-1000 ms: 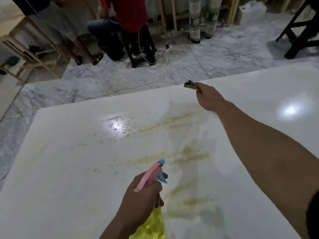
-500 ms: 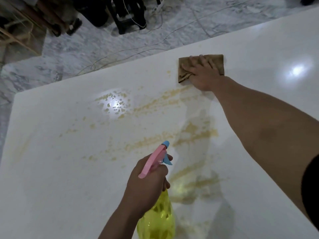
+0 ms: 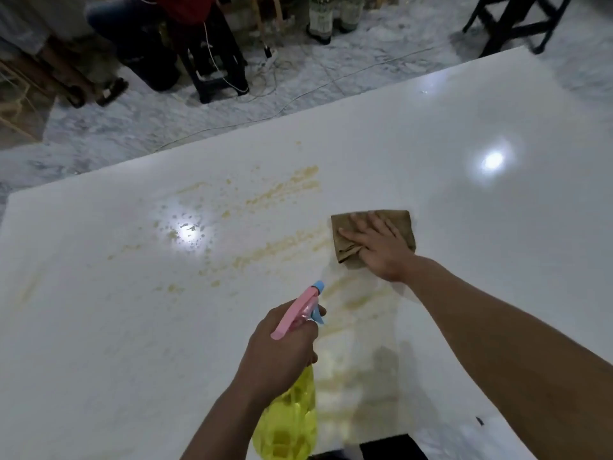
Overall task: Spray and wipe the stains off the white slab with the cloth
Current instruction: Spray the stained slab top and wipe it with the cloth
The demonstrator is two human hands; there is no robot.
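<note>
Several yellow stains [image 3: 282, 250] remain on the white slab [image 3: 481, 260]. Your right hand [image 3: 381, 250], flat, presses the cloth [image 3: 348, 227], now drawn nearer from the far edge; wiping is underway. Your left hand [image 3: 278, 353] is closed around the spray bottle [image 3: 292, 423].

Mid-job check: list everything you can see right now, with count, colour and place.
slab: one, white, glossy, fills most of the view
stains: many, yellowish streaks and spots, centre-left of the slab
cloth: one, brown, folded, flat on the slab right of centre
spray bottle: one, yellow body, pink and blue head, held above the near edge
floor: grey marble, beyond the slab
cables: several, pale, on the floor
stool: one, black, far left of centre
seated person: one, partly seen, top left
left hand: grips the spray bottle
right hand: flat on the cloth
</note>
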